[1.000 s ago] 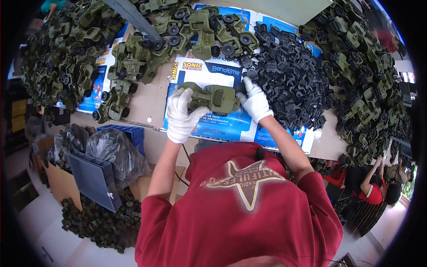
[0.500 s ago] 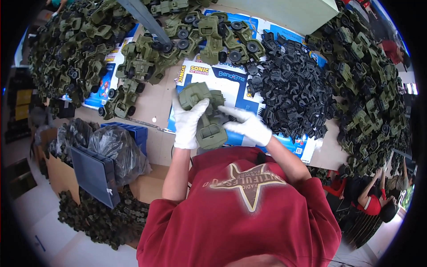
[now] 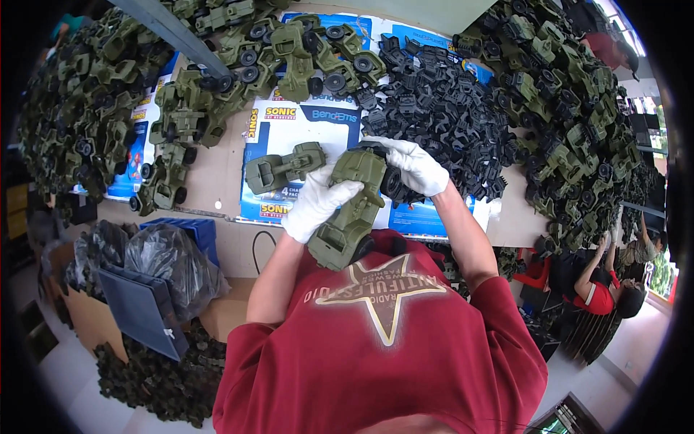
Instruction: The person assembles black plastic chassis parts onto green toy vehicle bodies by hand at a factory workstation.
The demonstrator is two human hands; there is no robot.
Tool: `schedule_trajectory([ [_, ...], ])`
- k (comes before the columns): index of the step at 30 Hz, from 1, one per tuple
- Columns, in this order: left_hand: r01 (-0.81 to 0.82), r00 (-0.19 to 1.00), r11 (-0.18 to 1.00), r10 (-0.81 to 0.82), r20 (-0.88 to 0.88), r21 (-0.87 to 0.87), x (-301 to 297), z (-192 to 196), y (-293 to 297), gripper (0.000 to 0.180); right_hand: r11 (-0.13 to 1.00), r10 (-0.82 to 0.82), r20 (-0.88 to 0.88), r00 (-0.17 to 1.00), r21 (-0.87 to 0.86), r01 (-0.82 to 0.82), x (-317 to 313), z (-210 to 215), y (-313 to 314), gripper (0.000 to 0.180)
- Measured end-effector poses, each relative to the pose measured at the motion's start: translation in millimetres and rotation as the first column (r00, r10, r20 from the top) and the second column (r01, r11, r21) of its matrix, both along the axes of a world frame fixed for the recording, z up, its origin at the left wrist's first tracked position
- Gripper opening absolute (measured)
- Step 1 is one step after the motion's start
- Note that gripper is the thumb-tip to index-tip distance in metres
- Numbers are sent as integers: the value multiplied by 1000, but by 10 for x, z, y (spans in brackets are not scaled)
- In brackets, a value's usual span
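Your left hand [image 3: 316, 204] wraps the olive toy truck body [image 3: 350, 210] amidships; your right hand [image 3: 413, 165] closes on its black wheel end; judge it light, rigid, slippery; hold the flanks.

A tan bench [image 3: 217, 173] spreads across the upper view, partly covered with blue-and-white printed sheets [image 3: 303, 134]. A grey metal bar [image 3: 170, 32] slants over its upper left. Below the bench, a pale floor [image 3: 65, 376] carries a cardboard box [image 3: 87, 322] lined with black plastic bags [image 3: 155, 264]. Daylight enters at the far right edge [image 3: 661, 271].
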State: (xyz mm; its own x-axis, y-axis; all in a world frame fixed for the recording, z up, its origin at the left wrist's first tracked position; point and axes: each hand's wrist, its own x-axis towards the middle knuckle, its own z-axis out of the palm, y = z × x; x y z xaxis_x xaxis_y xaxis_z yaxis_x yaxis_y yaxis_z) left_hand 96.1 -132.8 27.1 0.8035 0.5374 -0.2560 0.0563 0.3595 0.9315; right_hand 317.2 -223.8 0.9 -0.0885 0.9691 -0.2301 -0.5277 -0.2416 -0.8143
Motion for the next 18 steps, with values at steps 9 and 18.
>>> schedule_trajectory([
  [9,-42,998,997,44,32,-63,0,-56,-13,37,1000,-2,61,998,19,1,6,-115,2,70],
  [18,-124,992,992,124,10,-22,52,0,50,51,988,-19,437,899,144,-49,4,129,192,54],
])
